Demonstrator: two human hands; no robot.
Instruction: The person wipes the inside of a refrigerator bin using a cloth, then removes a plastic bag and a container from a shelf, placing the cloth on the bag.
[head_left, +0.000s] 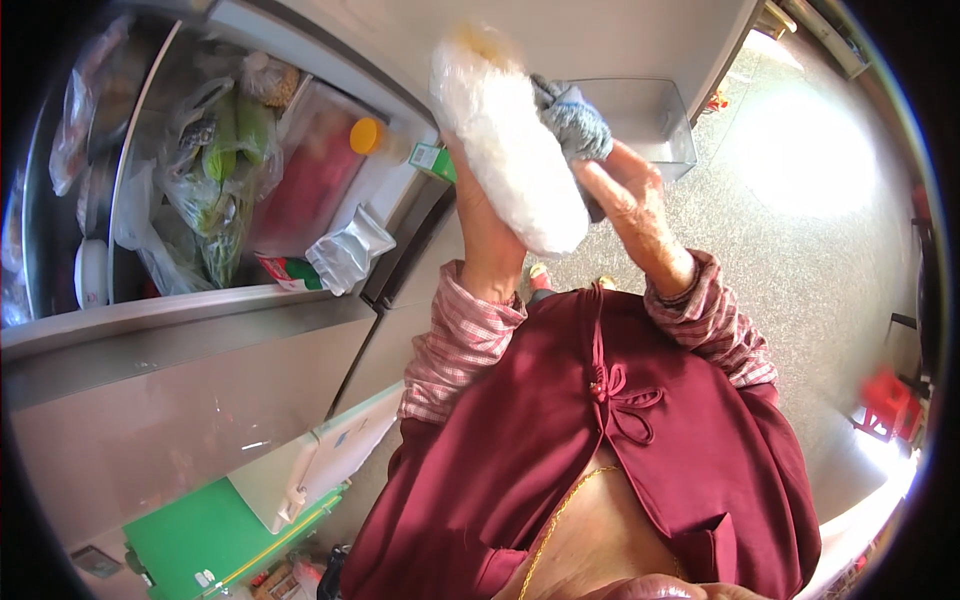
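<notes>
My left hand (486, 225) holds up a long white package (514, 142) in clear plastic; its fingers are hidden behind it. Bright light washes out much of the package's surface, so its contents cannot be told. In my right hand (630, 195) is a bunched grey cloth (579, 124), pressed close along the package's right side. Behind the cloth is a clear plastic door bin (660, 124) on the open refrigerator door (630, 37).
On the left the open refrigerator holds bagged green vegetables (225, 146), a yellow-lidded jar (366, 136), a silver pouch (350, 250) and a green box (433, 161). A green-topped surface (202, 532) lies lower left. A red stool (889, 405) stands on the speckled floor (795, 300) at right.
</notes>
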